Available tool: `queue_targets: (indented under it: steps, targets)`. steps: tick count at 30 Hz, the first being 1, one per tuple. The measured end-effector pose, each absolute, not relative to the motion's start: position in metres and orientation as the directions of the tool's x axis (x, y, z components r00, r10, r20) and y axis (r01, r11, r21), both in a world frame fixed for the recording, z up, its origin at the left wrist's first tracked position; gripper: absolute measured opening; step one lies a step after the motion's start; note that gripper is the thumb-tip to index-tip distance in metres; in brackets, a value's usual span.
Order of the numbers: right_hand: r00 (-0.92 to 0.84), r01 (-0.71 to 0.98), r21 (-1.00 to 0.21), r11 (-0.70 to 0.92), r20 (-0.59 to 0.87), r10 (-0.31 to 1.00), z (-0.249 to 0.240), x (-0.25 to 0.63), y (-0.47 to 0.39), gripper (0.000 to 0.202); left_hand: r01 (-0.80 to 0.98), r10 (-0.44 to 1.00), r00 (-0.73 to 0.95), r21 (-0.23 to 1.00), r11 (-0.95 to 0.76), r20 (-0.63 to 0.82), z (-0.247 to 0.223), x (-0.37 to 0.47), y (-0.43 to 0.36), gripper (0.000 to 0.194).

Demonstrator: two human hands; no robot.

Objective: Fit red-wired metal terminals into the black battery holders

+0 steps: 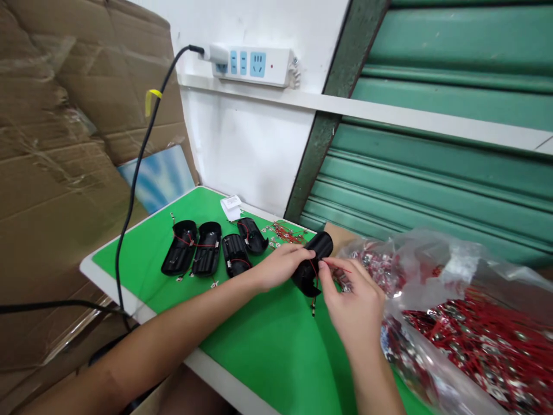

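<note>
My left hand is closed on a black plastic battery holder, keeping it tilted above the green table mat. A thin red wire crosses the holder, and a small connector dangles below it. The fingertips of my right hand are pinched at the holder's right side on a thin red wire. Several similar black holders with red wires lie on the mat to the left of my hands.
A loose pile of red wires with metal contacts lies behind my hands. Clear plastic bags full of red-wired parts stand at right. A black cable runs down from a power strip. Cardboard borders the left side.
</note>
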State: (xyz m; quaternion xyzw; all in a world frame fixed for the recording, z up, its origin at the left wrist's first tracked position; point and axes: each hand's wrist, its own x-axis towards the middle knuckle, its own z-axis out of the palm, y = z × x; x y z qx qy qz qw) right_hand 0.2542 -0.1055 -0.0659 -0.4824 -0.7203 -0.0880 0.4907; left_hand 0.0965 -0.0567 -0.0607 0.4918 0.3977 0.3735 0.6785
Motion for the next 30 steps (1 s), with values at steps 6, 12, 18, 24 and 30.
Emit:
queue_targets:
  steps: [6,12,18,24,30]
  targets:
    - [-0.02,0.783,-0.361,0.506,0.799,0.601,-0.0632,0.2561,-0.1058,0.01,-0.138,0.887,0.412,0.948,0.287,-0.209,-0.0594,0.0976,-0.0553,0.036]
    - [-0.022,0.772,-0.384,0.506,0.78,0.625,-0.0647,0.2557,-0.1054,0.012,-0.141,0.891,0.403,0.947,0.288,-0.21,-0.0573,0.0971,-0.0569,0.033]
    - [-0.023,0.755,-0.41,0.512,0.764,0.645,-0.0636,0.2556,-0.1049,0.011,-0.154,0.888,0.401,0.939,0.308,-0.225,-0.0543,0.0973,-0.058,0.03]
    - [-0.046,0.751,-0.418,0.512,0.739,0.672,-0.0592,0.258,-0.1059,0.012,-0.134,0.883,0.423,0.95,0.283,-0.203,-0.0549,0.0968,-0.0575,0.028]
    - [-0.007,0.759,-0.421,0.496,0.758,0.653,-0.0622,0.2611,-0.105,0.011,-0.129,0.884,0.413,0.947,0.296,-0.22,-0.0556,0.0967,-0.0573,0.027]
